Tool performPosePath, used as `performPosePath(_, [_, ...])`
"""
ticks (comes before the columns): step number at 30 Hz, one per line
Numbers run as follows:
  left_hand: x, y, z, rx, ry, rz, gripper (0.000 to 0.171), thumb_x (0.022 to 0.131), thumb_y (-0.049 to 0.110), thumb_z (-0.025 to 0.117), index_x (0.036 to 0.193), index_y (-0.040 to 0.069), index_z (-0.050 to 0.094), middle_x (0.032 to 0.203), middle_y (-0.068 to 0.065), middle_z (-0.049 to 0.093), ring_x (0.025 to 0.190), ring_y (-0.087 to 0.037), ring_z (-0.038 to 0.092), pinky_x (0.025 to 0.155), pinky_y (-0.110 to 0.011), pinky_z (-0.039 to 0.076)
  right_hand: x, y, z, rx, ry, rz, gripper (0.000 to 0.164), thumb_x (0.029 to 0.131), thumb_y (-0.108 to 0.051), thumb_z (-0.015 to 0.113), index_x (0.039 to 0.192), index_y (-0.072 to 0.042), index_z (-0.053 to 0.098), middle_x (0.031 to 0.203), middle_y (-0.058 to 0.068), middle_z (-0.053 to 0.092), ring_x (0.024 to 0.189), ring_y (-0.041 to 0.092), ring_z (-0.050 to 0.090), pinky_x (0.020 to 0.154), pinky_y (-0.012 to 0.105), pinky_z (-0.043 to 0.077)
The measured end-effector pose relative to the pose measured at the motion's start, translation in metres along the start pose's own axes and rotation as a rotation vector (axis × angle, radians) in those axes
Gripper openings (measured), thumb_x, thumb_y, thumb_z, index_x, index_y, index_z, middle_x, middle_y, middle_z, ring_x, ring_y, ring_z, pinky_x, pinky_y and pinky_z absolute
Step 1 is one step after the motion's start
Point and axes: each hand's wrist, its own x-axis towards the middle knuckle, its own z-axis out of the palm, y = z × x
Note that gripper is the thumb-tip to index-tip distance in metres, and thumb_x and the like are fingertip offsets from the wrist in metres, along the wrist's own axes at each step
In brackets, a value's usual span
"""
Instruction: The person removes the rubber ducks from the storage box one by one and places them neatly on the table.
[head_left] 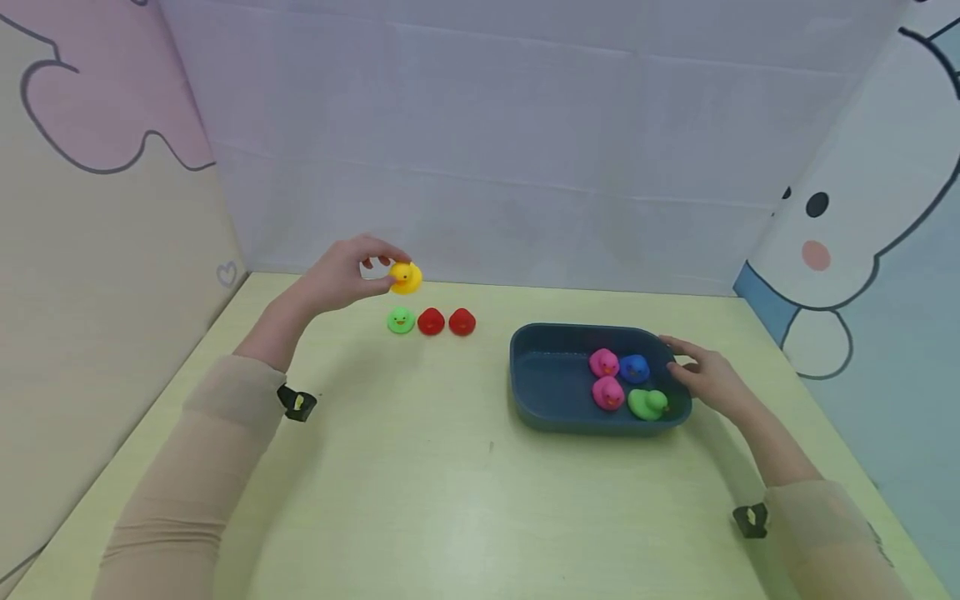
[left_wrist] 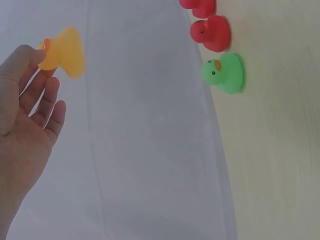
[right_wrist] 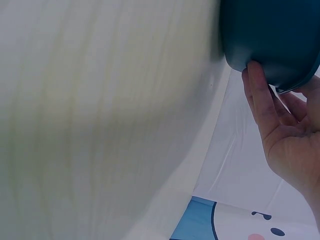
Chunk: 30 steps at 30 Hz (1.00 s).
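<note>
My left hand [head_left: 347, 273] pinches a yellow rubber duck [head_left: 407, 278] between thumb and fingertips, raised above the table at the back left. In the left wrist view the duck [left_wrist: 70, 52] sticks out past the fingertips, while the other fingers curl loosely. My right hand [head_left: 711, 382] grips the right end of a dark blue tray [head_left: 551, 387], thumb over the rim and fingers along the outer wall [right_wrist: 267, 40]. Inside the tray sit two pink ducks [head_left: 608, 393], a blue duck [head_left: 634, 368] and a green duck [head_left: 648, 404], grouped toward its right side.
Just in front of the raised duck, a light green duck [head_left: 401, 320] and two red ducks [head_left: 462, 322] stand in a row on the pale table [head_left: 450, 500]. A white cloth wall [head_left: 487, 167] rises behind, with printed panels at both sides.
</note>
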Motion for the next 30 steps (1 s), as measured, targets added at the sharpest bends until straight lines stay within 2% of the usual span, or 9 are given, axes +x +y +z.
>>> performPosePath(12, [-0.007, -0.036, -0.001, 0.029, 0.01, -0.119, 0.03, 0.084, 0.005, 0.066, 0.114, 0.006, 0.066, 0.113, -0.011, 0.063, 0.097, -0.026, 0.05, 0.084, -0.044, 0.042, 0.002, -0.001, 0.001, 0.002, -0.005, 0.0, 0.05, 0.098, -0.015, 0.047, 0.145, -0.002, 0.032, 0.141, 0.032, 0.035, 0.113, 0.05, 0.052, 0.068, 0.036, 0.057])
performPosePath(17, [-0.011, -0.052, 0.004, 0.033, -0.003, -0.159, 0.029, 0.085, 0.005, 0.065, 0.114, 0.006, 0.066, 0.115, -0.013, 0.063, 0.099, -0.031, 0.05, 0.083, -0.043, 0.04, 0.002, -0.001, 0.001, -0.003, -0.003, -0.001, 0.05, 0.098, -0.015, 0.047, 0.144, -0.002, 0.033, 0.141, 0.032, 0.036, 0.112, 0.049, 0.053, 0.067, 0.035, 0.057])
performPosePath(24, [-0.019, -0.071, 0.012, 0.041, -0.015, -0.23, 0.03, 0.086, 0.005, 0.065, 0.116, 0.006, 0.065, 0.115, -0.014, 0.061, 0.098, -0.03, 0.049, 0.078, -0.039, 0.04, 0.002, 0.0, 0.002, 0.016, -0.012, 0.004, 0.051, 0.099, -0.017, 0.047, 0.145, -0.002, 0.032, 0.142, 0.032, 0.035, 0.113, 0.05, 0.052, 0.069, 0.037, 0.057])
performPosePath(30, [-0.027, -0.093, 0.021, 0.015, -0.02, -0.277, 0.031, 0.087, 0.006, 0.063, 0.118, 0.005, 0.063, 0.119, -0.016, 0.059, 0.101, -0.035, 0.049, 0.075, -0.037, 0.041, 0.001, 0.0, 0.003, 0.008, -0.004, 0.002, 0.05, 0.098, -0.017, 0.047, 0.144, -0.002, 0.033, 0.141, 0.032, 0.036, 0.112, 0.049, 0.053, 0.067, 0.035, 0.057])
